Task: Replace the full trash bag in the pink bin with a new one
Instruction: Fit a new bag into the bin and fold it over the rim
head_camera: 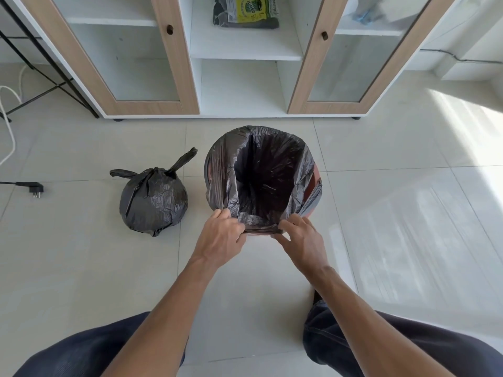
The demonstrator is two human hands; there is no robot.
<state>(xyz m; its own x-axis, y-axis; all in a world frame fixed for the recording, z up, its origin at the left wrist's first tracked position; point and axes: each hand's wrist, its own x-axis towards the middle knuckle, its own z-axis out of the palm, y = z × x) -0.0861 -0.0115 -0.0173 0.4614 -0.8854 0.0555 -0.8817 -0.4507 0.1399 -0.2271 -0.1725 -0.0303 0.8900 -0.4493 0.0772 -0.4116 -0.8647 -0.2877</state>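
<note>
Hands meet at the six o'clock edge of the round pink plastic bin [318, 183], which stands upright on the pale tiled floor [381, 159] dead ahead at twelve o'clock. The left hand [221, 236] and right hand [302, 238] each pinch the hem of the thin black plastic liner bag [261, 170], equally near. That hem looks ready to be pulled down over the near rim. At nine o'clock of the bin sits the knotted, full black trash bag [153, 201].

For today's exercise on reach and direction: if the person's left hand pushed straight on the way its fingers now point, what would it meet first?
The left hand already pinches the new bag at the near rim of the pink bin. Pushed on, it would probably press into that bag's liner and the rim beneath; depth is uncertain.
</note>
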